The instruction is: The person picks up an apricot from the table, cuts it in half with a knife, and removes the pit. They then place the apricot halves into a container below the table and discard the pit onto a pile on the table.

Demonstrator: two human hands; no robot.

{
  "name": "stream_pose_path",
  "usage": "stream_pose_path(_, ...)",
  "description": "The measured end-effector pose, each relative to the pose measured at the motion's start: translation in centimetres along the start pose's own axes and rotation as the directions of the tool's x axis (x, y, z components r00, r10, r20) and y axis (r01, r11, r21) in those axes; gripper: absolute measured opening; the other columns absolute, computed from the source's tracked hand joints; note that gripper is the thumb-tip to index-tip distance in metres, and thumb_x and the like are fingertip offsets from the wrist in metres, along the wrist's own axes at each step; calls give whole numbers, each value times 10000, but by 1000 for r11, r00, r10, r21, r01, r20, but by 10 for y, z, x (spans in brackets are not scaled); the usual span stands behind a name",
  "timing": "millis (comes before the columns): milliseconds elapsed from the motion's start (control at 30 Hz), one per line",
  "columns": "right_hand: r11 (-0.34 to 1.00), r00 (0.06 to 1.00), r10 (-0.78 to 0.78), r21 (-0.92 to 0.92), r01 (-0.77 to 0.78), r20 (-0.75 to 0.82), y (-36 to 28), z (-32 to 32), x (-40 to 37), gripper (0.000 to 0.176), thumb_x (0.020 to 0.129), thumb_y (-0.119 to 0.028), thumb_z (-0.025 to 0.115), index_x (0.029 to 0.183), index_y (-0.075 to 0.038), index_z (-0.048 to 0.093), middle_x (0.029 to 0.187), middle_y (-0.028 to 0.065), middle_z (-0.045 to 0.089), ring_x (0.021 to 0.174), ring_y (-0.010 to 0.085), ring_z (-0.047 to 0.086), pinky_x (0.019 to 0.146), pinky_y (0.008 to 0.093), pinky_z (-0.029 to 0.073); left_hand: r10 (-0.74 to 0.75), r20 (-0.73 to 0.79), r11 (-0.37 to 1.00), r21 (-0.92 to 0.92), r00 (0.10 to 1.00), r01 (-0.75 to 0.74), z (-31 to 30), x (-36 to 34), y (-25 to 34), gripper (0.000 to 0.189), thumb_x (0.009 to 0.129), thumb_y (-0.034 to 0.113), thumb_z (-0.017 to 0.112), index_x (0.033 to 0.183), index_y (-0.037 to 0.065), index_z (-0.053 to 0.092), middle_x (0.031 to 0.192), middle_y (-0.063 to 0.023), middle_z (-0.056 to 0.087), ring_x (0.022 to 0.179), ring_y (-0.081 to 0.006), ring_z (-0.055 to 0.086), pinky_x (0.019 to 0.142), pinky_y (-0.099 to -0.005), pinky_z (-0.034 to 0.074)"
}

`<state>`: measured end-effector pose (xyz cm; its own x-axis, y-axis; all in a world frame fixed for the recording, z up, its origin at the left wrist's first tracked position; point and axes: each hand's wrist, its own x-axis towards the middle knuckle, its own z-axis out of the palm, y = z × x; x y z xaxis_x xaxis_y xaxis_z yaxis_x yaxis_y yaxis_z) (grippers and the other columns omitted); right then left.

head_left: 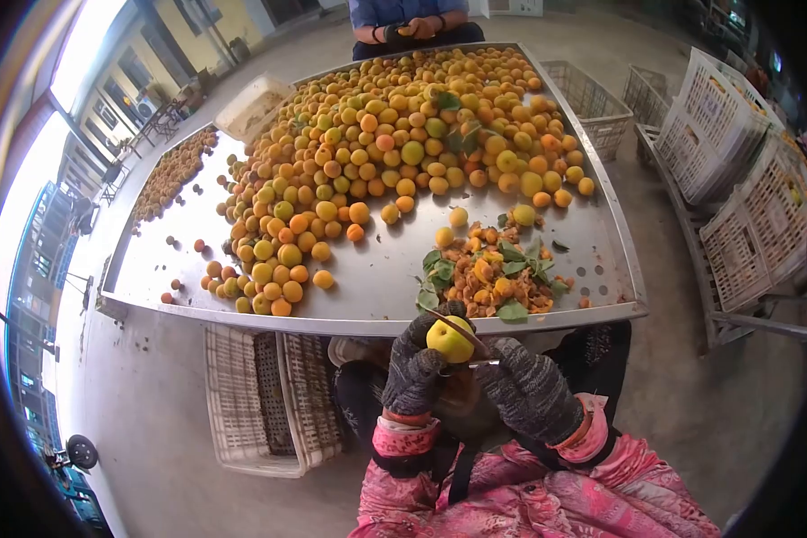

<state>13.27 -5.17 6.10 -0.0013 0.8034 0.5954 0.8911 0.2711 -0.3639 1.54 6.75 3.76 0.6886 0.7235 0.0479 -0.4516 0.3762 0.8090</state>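
Observation:
My left hand (412,368), in a dark grey knitted glove, is wrapped round a yellow-green fruit (450,339) just off the near edge of the metal table (332,326). My right hand (531,384), gloved alike, is closed on a thin dark tool, perhaps a knife (457,329), whose long end crosses over the fruit. Beyond my hands lies a heap of orange scraps and green leaves (489,273) on the table. A large pile of yellow and orange fruit (377,134) covers much of the tabletop behind it.
Across the table a person's hands (417,28) hold something small. A white tray (253,106) rests at the left with small brown pieces (172,177) beside it. White crates (273,399) stand below the near edge; more crates (717,125) are stacked at the right.

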Motion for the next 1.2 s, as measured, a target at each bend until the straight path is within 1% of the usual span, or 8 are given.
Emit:
stream_pose_path(67,984,987,157,94,-154,-20,-6,-3,4,237,801,-94,583,1007,22,571,937,201,590,805,341,599,666,396,502,-8,-7,1000,-7,1000,8,0,-2,0,757,642,454,747,1147,-47,488,986,-111,599,916,-195,581,804,-310,475)
stream_pose_path(400,988,989,147,36,-147,-9,-10,0,-3,261,800,-119,600,996,47,555,876,194,603,737,336,603,632,388,501,-66,-1,997,42,998,66,-13,-6,2,642,653,346,763,1101,-53,534,1016,-115,607,900,-174,585,801,-290,475)
stream_pose_path(467,919,952,307,258,-298,5,-14,2,-2,264,802,-123,600,995,51,554,872,197,602,730,333,605,628,388,501,-75,6,996,46,997,74,-9,-8,8,623,657,322,762,1100,-53,537,1013,-112,608,901,-167,581,799,-284,472)
stream_pose_path(600,888,919,387,236,-394,80,-16,3,-5,274,804,-131,604,999,54,552,854,205,601,726,335,605,624,385,500,-126,59,986,116,990,119,-8,-8,17,553,684,238,747,1110,-46,541,998,-97,612,894,-148,573,804,-273,460)
stream_pose_path(867,991,944,69,89,-103,323,2,-2,-30,338,786,-54,545,1115,25,544,1056,254,539,904,363,568,746,410,484,-167,77,943,303,983,137,-4,-11,29,438,723,141,707,1100,-20,552,1008,-78,600,924,-140,556,835,-279,444)
stream_pose_path(1000,998,976,-64,14,62,208,7,0,-29,330,782,-41,559,1103,33,545,1045,252,543,885,357,577,751,402,489,-197,40,938,299,980,176,-1,-13,27,479,726,166,711,1131,-11,529,1025,-84,590,937,-147,553,842,-280,441)
stream_pose_path(1067,986,999,7,168,-13,38,3,4,-29,333,772,-22,573,1100,32,545,1044,250,542,878,351,580,751,404,491,-135,21,973,193,991,129,10,-18,22,503,727,186,711,1147,-9,516,1027,-83,588,937,-151,555,835,-277,444)
stream_pose_path(1200,812,928,330,449,-372,172,-14,-4,-11,333,759,-2,583,1089,24,550,1040,237,546,880,336,587,752,396,496,-168,-104,986,-20,980,167,22,-30,10,560,730,236,708,1179,-12,484,1036,-82,582,939,-163,560,817,-272,456)
